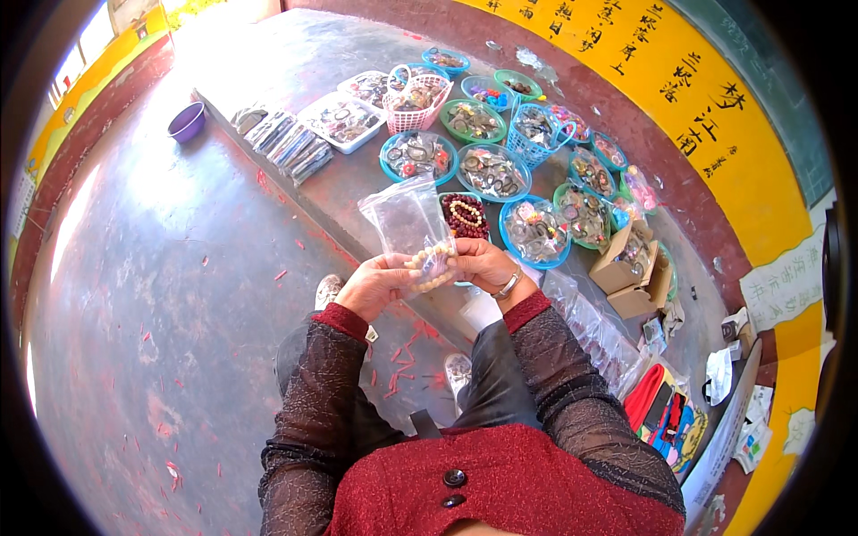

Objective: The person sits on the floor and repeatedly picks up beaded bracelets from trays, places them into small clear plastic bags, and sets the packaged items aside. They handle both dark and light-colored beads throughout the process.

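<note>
In front of my body, my left hand (380, 283) and my right hand (487, 265) are closed on a clear plastic bag (399, 217). Its loose upper part stands up and leans away from me. Low in the bag, between my fingertips, is a bracelet of pale yellow beads (431, 282). My fingers cover part of it. Just beyond my right hand, a small basket holds dark red bead strings (460, 229), with a cream bead string (466, 213) on top.
Several round baskets of bagged trinkets, including a blue one (534, 234), cover the raised floor ahead. A pink handled basket (413, 118), a white tray (341, 134) and flat packets (288, 147) lie farther back. An open cardboard box (617, 272) stands right; a purple basin (187, 123) sits far left.
</note>
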Motion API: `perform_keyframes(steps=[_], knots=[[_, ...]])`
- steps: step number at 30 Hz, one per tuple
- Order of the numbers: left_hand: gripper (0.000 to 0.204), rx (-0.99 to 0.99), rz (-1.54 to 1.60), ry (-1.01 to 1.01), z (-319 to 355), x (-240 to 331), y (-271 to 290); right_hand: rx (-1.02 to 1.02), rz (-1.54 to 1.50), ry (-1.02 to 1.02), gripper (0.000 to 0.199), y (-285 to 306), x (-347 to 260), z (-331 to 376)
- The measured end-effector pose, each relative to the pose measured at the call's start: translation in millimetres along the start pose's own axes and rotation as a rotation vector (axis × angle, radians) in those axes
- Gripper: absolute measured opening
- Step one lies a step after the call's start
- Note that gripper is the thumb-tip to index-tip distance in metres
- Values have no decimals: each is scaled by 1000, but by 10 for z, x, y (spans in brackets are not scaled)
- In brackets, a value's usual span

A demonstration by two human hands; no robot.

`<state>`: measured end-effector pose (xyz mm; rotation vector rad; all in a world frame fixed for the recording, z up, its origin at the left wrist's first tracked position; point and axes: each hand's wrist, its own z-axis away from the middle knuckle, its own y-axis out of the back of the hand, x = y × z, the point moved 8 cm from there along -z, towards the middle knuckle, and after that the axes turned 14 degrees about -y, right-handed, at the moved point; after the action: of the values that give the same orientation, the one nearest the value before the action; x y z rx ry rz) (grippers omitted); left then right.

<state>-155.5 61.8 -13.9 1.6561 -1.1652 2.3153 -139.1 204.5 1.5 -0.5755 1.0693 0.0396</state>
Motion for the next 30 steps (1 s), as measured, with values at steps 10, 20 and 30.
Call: perform_keyframes(steps=[10,20,30], knots=[[17,55,-13,-44,-58,-53,97,145,61,-56,29,120,86,-71],[18,91,-7,-24,-5,20,-6,323,72,65,23,231,45,-83],[25,95,24,-47,-7,46,-40,355,14,68,18,232,24,-56]])
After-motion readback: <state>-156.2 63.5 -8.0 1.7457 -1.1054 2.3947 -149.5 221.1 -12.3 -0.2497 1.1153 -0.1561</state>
